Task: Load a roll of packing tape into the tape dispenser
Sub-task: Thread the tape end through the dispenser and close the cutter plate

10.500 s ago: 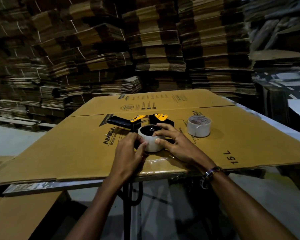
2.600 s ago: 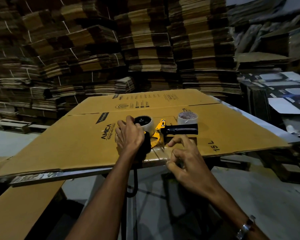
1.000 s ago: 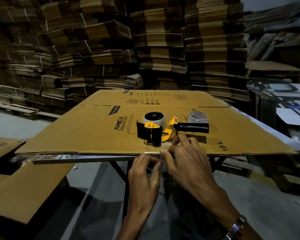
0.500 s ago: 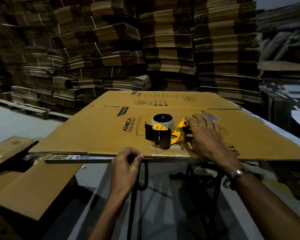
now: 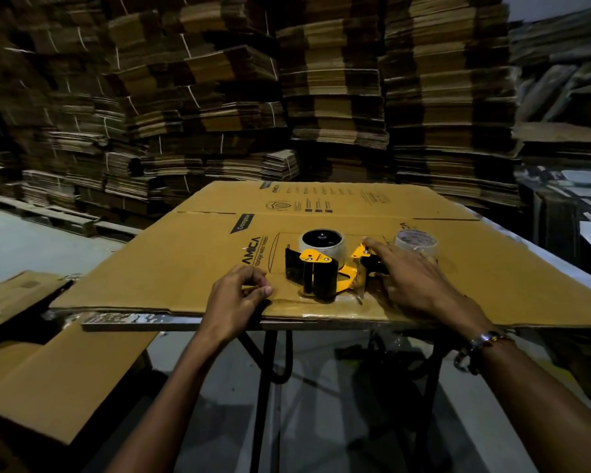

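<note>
- Head view is showing the tape dispenser (image 5: pixel 325 271) lying on its side on a flattened carton (image 5: pixel 458 268) that is covering the desk (image 5: pixel 171 323), with a roll of packing tape (image 5: pixel 322 245) already sitting on its hub, just beyond the black front guard.
- Right hand (image 5: pixel 413 278) is lying over the black handle, its fingers (image 5: pixel 372 245) spreading forward to the yellow plate; they are resting loosely, and whether they are gripping the handle I cannot tell.
- Left hand (image 5: pixel 239 295) is resting at the near edge of the carton, its fingers (image 5: pixel 260 290) curling in with thumb meeting fingertips; whether a tape end is pinched there is too dim to tell.
- Spare tape roll (image 5: pixel 416 243) is standing just past the right fingers, apart from the dispenser.
- Judging by this, seating the roll looks done and threading is the step in hand.
- Next move is probably calling for the right hand to steady the dispenser while the left fingers are drawing the tape end under the roller and out to the blade, sticky side kept off the guard.
- Containers: none is holding anything; the carton is lying flat, and bundled flat cardboard stacks (image 5: pixel 331 83) are standing well beyond both hands.
</note>
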